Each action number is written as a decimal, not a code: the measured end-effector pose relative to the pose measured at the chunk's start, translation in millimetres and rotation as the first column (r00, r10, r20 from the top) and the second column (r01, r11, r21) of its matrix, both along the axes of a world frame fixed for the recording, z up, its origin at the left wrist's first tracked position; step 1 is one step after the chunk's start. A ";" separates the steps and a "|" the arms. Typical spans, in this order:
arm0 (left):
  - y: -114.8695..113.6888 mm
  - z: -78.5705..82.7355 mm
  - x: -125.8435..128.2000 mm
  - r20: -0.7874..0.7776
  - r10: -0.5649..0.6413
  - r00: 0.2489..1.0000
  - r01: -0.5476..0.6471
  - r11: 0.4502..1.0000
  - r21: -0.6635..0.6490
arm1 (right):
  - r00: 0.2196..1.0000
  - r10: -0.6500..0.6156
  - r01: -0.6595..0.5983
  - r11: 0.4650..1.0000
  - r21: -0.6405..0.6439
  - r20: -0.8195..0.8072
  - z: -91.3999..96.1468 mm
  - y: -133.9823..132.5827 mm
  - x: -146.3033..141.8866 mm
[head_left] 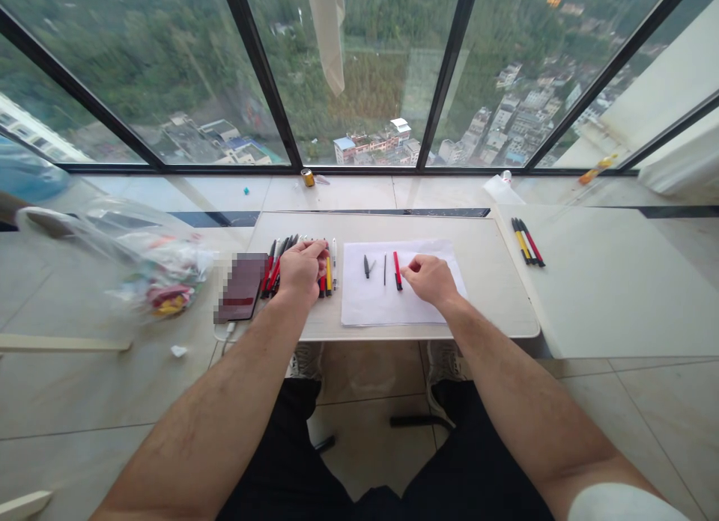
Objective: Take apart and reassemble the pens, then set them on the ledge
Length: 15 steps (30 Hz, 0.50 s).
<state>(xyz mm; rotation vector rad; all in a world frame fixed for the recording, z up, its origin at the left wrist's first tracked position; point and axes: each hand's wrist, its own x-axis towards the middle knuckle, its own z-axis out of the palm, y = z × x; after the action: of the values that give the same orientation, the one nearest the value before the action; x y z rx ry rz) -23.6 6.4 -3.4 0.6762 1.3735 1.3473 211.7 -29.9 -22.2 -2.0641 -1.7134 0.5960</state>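
Sheets of white paper (pixel 359 304) lie on the low table in front of me. On them, side by side, are a dark grey pen part with a clip (pixel 367 266), a thin black refill (pixel 385 269) and a red pen barrel with a black end (pixel 398 271). My right hand (pixel 431 279) rests at the paper's right side, fingers curled together, their tips right beside the red barrel. My left hand (pixel 303 268) is closed over a row of pens (pixel 274 266) left of the paper. It hides several of them, and whatever its fingers pinch is hidden.
A dark phone (pixel 243 287) with a white cable lies at the table's left end. Several yellow, black and red pens (pixel 528 242) lie on the right-hand board (pixel 607 281). A plastic bag (pixel 162 266) hangs at left. A can (pixel 307 177) stands by the window.
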 end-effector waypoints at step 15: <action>-4.6 -0.6 4.4 0.030 -0.010 1.000 0.011 0.999 -0.034 | 0.973 0.040 -0.001 0.986 -0.166 0.227 -4.3 0.2 -20.3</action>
<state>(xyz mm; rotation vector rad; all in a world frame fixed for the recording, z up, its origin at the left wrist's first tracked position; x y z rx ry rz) -19.2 1.8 -4.0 0.6378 1.3646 1.3175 191.5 -29.7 -26.5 -2.3121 -1.8708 0.5388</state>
